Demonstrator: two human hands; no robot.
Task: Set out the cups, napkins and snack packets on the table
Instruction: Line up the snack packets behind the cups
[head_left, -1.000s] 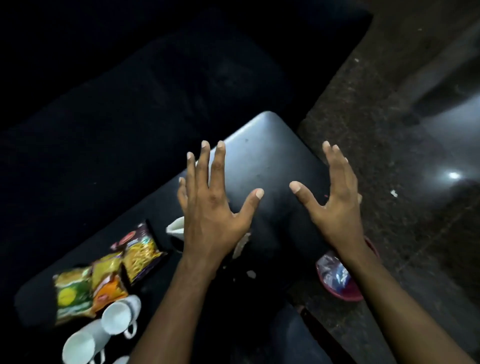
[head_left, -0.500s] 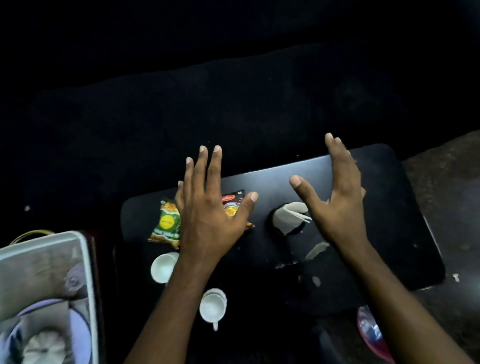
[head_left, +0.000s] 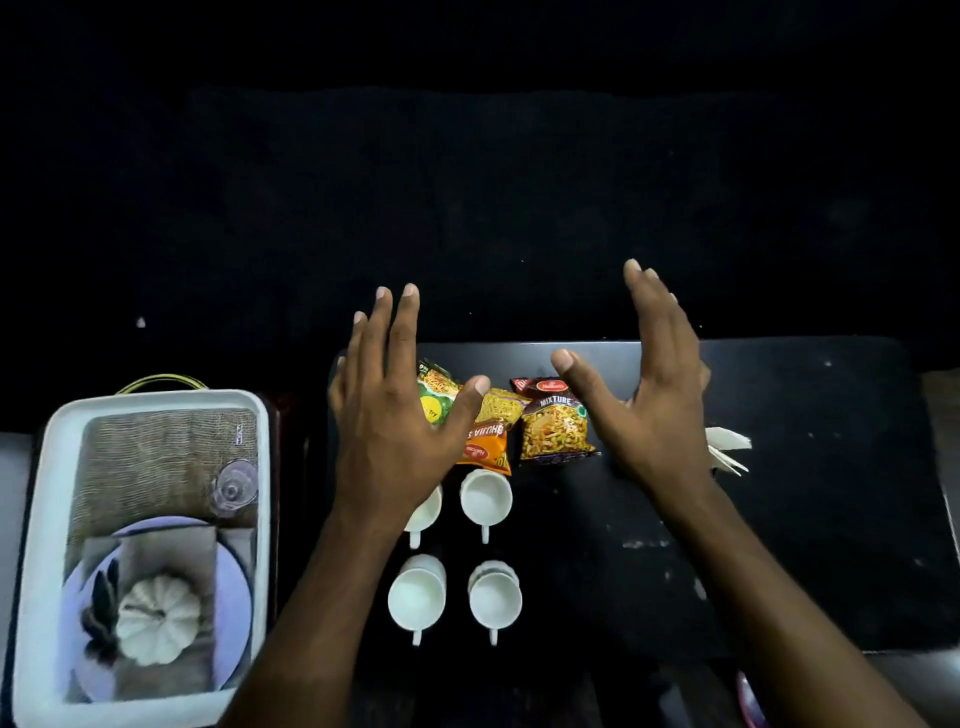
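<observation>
Both my hands hover over a black table with fingers spread and nothing in them. My left hand is above a green snack packet and partly hides one white cup. Beside it lie an orange packet and a yellow "Mixture" packet. Three more white cups stand in view: one at the back right and two nearer ones. My right hand is right of the packets. White napkins stick out from behind its wrist.
A white tray stands left of the table, printed or lined with a picture of a plate, a pumpkin and a glass. A pink-rimmed object shows at the bottom right, on the floor. The surroundings beyond the table are very dark.
My view has swung left and down, so the whole table with cups, packets and tray came into sight. Both hands stayed open and spread above the table.
</observation>
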